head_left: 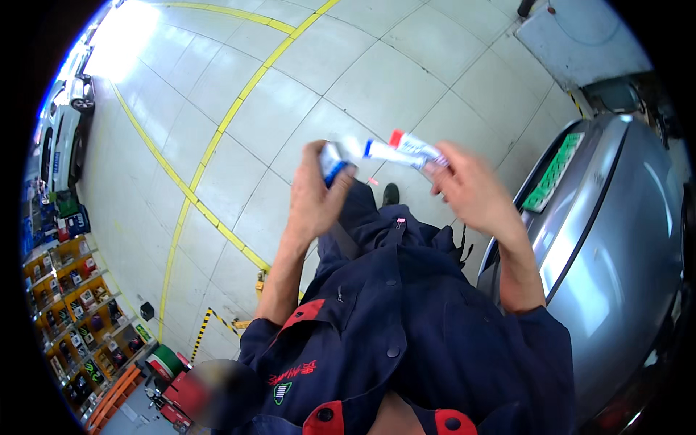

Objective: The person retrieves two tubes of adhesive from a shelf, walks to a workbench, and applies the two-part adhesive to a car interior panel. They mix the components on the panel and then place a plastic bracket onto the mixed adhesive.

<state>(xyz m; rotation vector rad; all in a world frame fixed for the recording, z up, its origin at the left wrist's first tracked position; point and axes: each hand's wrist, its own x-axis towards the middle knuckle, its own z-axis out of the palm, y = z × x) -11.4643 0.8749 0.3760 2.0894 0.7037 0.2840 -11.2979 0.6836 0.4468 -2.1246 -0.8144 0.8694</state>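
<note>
Above frame centre, fingers (339,187) of the left hand (314,196) clamp a blue-and-white package (333,164), those of the right hand (471,188) two white tubes (410,151).

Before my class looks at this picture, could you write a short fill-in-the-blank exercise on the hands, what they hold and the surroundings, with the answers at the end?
1. The left hand holds a package coloured white and ____.
2. The right hand holds a blue-ended tube and a second tube with a ____ end.
3. The floor lines are ____ in colour.
4. The nearest car stands on the person's ____ side.

Missing words: blue; red; yellow; right.
</note>
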